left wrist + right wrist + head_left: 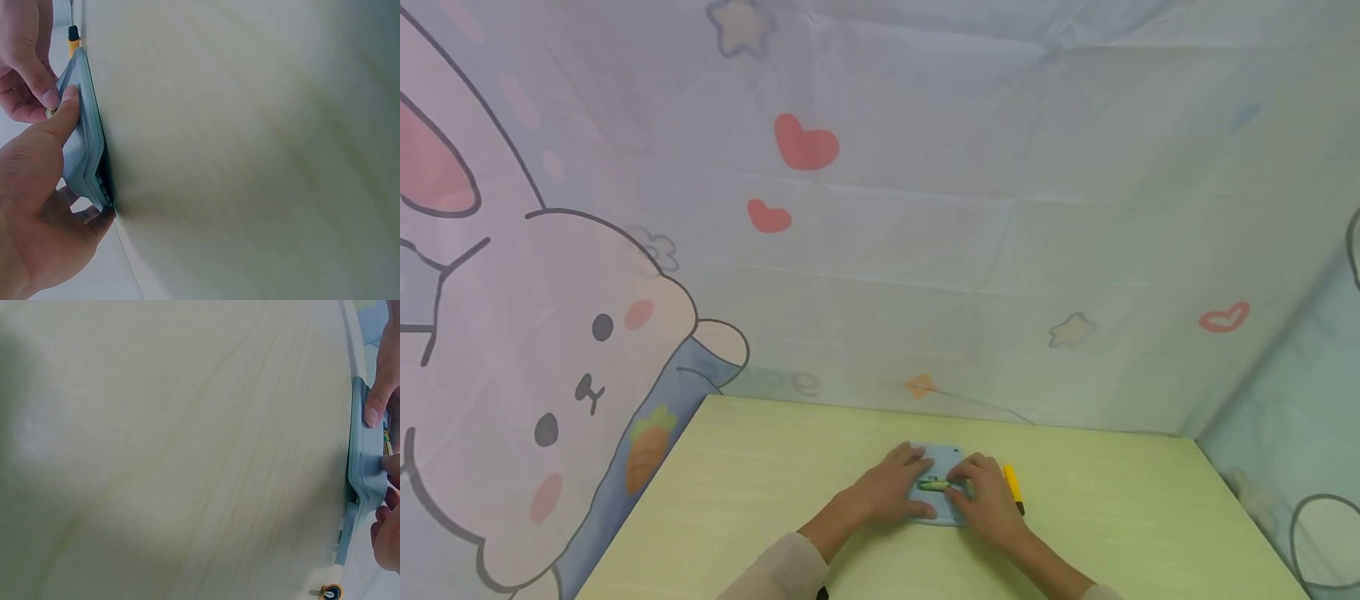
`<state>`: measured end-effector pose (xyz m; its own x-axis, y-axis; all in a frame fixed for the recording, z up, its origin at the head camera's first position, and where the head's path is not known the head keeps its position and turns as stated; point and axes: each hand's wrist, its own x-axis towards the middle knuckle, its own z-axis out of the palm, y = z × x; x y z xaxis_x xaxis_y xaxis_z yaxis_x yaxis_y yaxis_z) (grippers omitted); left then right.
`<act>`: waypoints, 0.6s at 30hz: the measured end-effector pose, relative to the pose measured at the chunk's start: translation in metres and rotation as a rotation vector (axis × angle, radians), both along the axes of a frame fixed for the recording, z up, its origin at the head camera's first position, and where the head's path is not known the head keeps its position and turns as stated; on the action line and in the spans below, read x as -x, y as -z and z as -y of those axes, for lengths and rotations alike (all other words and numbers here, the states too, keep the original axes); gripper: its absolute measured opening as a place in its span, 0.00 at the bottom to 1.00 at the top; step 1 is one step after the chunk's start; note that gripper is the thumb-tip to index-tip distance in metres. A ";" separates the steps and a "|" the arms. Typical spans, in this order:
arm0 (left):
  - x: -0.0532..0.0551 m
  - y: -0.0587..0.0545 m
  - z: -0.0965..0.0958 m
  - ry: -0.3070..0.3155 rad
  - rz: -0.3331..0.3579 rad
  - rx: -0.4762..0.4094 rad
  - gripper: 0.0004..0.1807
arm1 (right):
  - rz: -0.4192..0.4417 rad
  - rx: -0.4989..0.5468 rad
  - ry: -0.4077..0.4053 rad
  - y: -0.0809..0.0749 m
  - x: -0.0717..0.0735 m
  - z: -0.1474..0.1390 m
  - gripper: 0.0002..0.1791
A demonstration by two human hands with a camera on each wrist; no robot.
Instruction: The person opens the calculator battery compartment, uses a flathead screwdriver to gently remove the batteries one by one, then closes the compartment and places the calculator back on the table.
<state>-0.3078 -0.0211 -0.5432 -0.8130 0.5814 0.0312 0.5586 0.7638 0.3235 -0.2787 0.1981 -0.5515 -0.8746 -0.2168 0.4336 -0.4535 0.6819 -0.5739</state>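
Note:
A flat light-blue plastic device (pixel 942 515) with rounded corners lies on the table, a narrow slot in its face. A green battery (pixel 934 485) sits at that slot. My left hand (pixel 883 487) holds the device from its left side, thumb on the face near the front edge and fingers spread toward the back. With thumb and fingers, my right hand (pixel 988 500) pinches the battery's right end, partly hiding it. In the right wrist view, the battery (pixel 387 441) shows only as a sliver between the hands.
Just right of my right hand lies a yellow stick-shaped tool (pixel 1012 486) with a black end. The pale yellow-green table (pixel 760 475) meets a printed cloth backdrop (pixel 925 275) at its back edge. Another cloth (pixel 1292 417) hangs at the right.

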 end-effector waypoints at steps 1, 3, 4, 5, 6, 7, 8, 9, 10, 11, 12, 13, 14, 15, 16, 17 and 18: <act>0.000 0.000 0.000 -0.001 0.000 0.001 0.46 | -0.003 -0.001 0.000 0.000 0.000 0.000 0.10; 0.000 -0.001 0.000 -0.002 0.002 0.000 0.46 | -0.020 -0.009 -0.001 0.001 0.000 0.000 0.10; 0.000 -0.001 0.000 -0.001 0.004 -0.002 0.46 | -0.022 -0.011 0.000 0.001 0.000 0.000 0.10; -0.001 -0.002 0.000 -0.001 0.003 -0.003 0.46 | -0.027 -0.013 -0.001 0.001 0.000 0.000 0.10; -0.001 -0.002 0.000 -0.001 0.004 -0.004 0.46 | -0.030 -0.014 -0.001 0.001 0.000 0.000 0.10; 0.000 -0.002 0.000 -0.001 0.005 -0.002 0.46 | -0.030 -0.012 -0.003 0.001 0.000 0.000 0.11; 0.000 -0.002 0.000 -0.001 0.006 -0.003 0.46 | -0.030 -0.010 -0.007 0.000 0.001 0.000 0.11; 0.000 -0.002 0.000 -0.002 0.007 -0.003 0.46 | -0.032 -0.008 -0.011 0.000 0.001 0.000 0.12; 0.000 -0.002 0.000 -0.002 0.006 -0.006 0.46 | -0.027 0.000 -0.014 0.000 0.001 0.000 0.12; 0.000 -0.002 0.001 -0.002 0.006 -0.007 0.47 | -0.028 0.005 -0.019 0.000 0.001 0.000 0.13; 0.000 -0.002 0.001 -0.004 0.010 -0.007 0.46 | -0.026 0.012 -0.022 -0.001 0.002 0.001 0.13; 0.000 -0.002 0.001 -0.005 0.014 -0.006 0.46 | -0.023 0.017 -0.024 -0.001 0.001 0.001 0.14; 0.000 -0.002 0.001 -0.006 0.017 -0.007 0.46 | -0.019 0.024 -0.027 -0.001 0.001 0.001 0.14; 0.000 -0.002 0.001 -0.008 0.020 -0.007 0.46 | -0.017 0.032 -0.030 -0.001 0.001 0.001 0.14; 0.000 -0.002 0.000 -0.008 0.019 -0.007 0.46 | -0.013 0.040 -0.030 -0.002 0.001 0.001 0.14; 0.000 -0.002 0.000 -0.008 0.022 -0.005 0.46 | -0.012 0.044 -0.029 -0.002 0.000 0.000 0.14; 0.000 -0.002 0.000 -0.008 0.024 -0.002 0.46 | -0.008 0.049 -0.029 -0.002 0.000 0.000 0.14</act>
